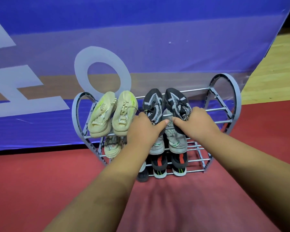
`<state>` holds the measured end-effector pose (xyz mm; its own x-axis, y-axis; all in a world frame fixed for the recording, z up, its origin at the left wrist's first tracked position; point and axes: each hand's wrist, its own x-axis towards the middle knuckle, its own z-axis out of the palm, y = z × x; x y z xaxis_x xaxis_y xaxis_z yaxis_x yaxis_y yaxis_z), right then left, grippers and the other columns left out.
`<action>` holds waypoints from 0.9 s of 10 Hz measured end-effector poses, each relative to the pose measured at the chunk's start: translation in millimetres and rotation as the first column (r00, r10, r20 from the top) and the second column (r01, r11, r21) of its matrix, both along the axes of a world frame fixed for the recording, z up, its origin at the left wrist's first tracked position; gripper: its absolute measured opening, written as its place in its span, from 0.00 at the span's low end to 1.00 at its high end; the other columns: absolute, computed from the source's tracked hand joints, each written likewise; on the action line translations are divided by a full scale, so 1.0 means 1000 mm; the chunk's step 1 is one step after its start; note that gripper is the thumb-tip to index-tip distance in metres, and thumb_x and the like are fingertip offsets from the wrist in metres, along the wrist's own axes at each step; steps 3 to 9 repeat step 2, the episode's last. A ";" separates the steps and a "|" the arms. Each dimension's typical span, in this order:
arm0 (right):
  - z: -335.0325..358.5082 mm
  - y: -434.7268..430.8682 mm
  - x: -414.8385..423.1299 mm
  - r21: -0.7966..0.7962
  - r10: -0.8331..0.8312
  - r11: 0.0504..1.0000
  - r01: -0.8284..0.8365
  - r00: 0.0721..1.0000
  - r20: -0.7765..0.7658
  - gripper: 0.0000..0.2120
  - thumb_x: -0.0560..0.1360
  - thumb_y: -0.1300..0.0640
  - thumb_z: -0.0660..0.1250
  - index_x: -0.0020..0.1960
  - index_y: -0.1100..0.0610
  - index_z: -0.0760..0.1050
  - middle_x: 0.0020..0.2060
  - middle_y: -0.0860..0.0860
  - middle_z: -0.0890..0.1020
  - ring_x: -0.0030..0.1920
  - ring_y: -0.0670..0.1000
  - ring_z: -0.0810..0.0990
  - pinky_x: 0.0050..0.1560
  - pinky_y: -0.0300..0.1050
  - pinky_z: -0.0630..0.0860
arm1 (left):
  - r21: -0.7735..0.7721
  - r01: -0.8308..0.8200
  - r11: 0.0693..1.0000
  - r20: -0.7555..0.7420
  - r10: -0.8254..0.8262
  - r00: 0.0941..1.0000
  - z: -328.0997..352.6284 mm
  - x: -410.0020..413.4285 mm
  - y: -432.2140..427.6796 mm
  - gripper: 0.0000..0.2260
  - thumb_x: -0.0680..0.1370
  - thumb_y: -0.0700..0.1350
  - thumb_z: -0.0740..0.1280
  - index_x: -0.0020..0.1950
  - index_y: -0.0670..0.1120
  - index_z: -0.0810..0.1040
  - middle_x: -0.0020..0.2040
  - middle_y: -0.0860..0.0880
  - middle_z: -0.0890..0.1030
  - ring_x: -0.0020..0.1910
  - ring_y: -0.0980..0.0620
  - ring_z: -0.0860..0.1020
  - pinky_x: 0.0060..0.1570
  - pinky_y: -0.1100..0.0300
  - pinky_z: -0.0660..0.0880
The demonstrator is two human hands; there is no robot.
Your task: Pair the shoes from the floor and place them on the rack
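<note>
On the red carpet floor [40, 181] stands a grey metal shoe rack [224, 111]. The left hand [145, 129] and right hand [195, 123] each hold a black-and-grey mesh shoe [176, 101], setting the pair side by side on top, beside the cream sneakers [112, 113].

Sports hall (banner [141, 30]; wooden court [274, 64])

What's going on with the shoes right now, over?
Left hand and right hand both on the black-and-grey pair, top shelf of the rack. Cream pair beside it. Lower shelves hold more shoes. Nothing blocking.
</note>
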<state>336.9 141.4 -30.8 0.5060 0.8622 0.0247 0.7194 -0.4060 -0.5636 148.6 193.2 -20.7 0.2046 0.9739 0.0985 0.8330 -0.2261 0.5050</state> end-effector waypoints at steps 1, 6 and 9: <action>0.028 -0.008 0.003 -0.076 -0.014 0.997 0.005 0.993 -0.115 0.35 0.70 0.32 0.74 0.61 0.60 0.75 0.56 0.58 0.81 0.58 0.60 0.81 0.58 0.56 0.80 | -0.112 0.103 0.988 0.063 -0.096 0.993 0.028 -0.002 -0.006 0.30 0.73 0.63 0.73 0.66 0.46 0.74 0.61 0.47 0.80 0.61 0.45 0.78 0.59 0.47 0.77; 0.083 -0.023 0.012 -0.196 -0.020 0.981 -0.014 0.985 -0.170 0.24 0.73 0.39 0.73 0.54 0.59 0.76 0.46 0.57 0.83 0.47 0.59 0.83 0.45 0.51 0.78 | -0.240 0.145 0.960 0.101 -0.124 0.987 0.080 -0.021 -0.011 0.18 0.76 0.56 0.73 0.61 0.49 0.76 0.53 0.50 0.82 0.54 0.48 0.81 0.52 0.53 0.79; 0.083 -0.023 0.012 -0.196 -0.020 0.981 -0.014 0.985 -0.170 0.24 0.73 0.39 0.73 0.54 0.59 0.76 0.46 0.57 0.83 0.47 0.59 0.83 0.45 0.51 0.78 | -0.240 0.145 0.960 0.101 -0.124 0.987 0.080 -0.021 -0.011 0.18 0.76 0.56 0.73 0.61 0.49 0.76 0.53 0.50 0.82 0.54 0.48 0.81 0.52 0.53 0.79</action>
